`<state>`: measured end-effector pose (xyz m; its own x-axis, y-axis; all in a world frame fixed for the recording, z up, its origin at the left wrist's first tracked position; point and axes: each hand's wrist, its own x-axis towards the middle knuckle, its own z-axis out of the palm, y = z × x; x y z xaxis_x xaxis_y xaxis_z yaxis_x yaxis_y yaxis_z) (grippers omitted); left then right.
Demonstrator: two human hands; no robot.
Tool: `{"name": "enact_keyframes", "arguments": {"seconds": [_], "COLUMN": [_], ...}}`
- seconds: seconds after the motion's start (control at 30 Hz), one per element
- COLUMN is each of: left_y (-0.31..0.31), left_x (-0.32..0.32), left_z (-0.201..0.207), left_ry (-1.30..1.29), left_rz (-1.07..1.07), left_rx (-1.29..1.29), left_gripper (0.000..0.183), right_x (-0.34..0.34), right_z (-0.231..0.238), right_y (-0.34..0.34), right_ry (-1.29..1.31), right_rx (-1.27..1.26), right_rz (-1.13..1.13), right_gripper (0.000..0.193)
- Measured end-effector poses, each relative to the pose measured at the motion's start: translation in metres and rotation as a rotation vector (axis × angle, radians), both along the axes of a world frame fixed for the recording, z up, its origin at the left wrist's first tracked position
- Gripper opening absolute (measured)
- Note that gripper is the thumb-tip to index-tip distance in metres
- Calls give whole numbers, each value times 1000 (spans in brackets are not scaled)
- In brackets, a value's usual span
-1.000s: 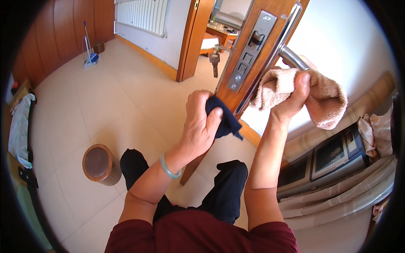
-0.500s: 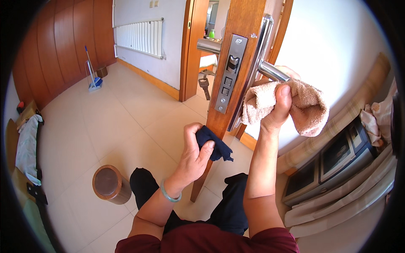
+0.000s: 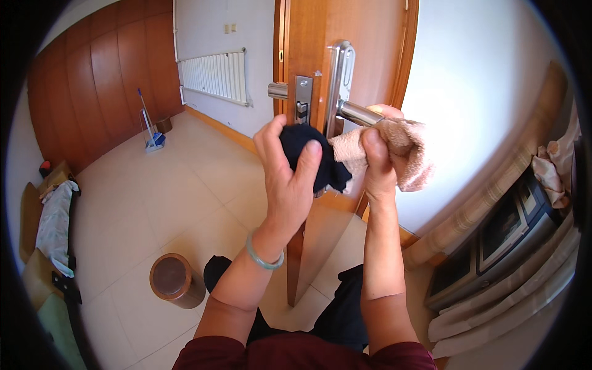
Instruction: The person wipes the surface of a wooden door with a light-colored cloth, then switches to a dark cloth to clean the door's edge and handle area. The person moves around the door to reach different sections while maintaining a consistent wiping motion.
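A wooden door [image 3: 364, 43] stands edge-on in front of me, with a metal lock plate [image 3: 303, 98] and a silver lever handle [image 3: 357, 113]. My left hand [image 3: 287, 176] grips a dark navy cloth [image 3: 314, 157] and presses it against the door edge just below the lock. My right hand [image 3: 377, 154] holds a beige towel [image 3: 404, 151] wrapped around the lever handle. A pale green bangle [image 3: 262, 258] sits on my left wrist. The two hands are close together, almost touching.
A round brown bin [image 3: 174, 280] stands on the tiled floor at lower left. A white radiator [image 3: 216, 75] lines the far wall, with a mop [image 3: 150, 126] beside wooden panelling. Folded curtains and a dark cabinet [image 3: 499, 240] are at right. Clothes lie at far left [image 3: 54, 219].
The view has tilted up so the door handle sits higher and closer. My left hand with the dark cloth rose up the door edge to just below the lock, beside the right hand.
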<state>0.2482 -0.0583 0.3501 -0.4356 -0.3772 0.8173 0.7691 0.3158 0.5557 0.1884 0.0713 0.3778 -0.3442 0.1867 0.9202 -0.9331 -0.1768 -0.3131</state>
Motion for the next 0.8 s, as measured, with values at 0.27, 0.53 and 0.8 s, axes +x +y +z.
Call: {"name": "enact_keyframes", "arguments": {"seconds": [0.27,0.53,0.8], "left_y": [-31,-62,-55], "left_x": [-14,-22,-12], "left_z": [24,13,-31], "left_ry": [6,-44,-74], "left_rz": [484,-114,-89], "left_rx": [-182,40,-82], "left_gripper": [42,43,51], "right_x": [-9,-22,-16], "right_z": [7,3,-1], "right_y": [-22,-36,-38], "right_ry": [278,325,183], "right_rx": [185,246,142], "right_rz": [-411,-426,-309], "right_gripper": [27,31,25]}}
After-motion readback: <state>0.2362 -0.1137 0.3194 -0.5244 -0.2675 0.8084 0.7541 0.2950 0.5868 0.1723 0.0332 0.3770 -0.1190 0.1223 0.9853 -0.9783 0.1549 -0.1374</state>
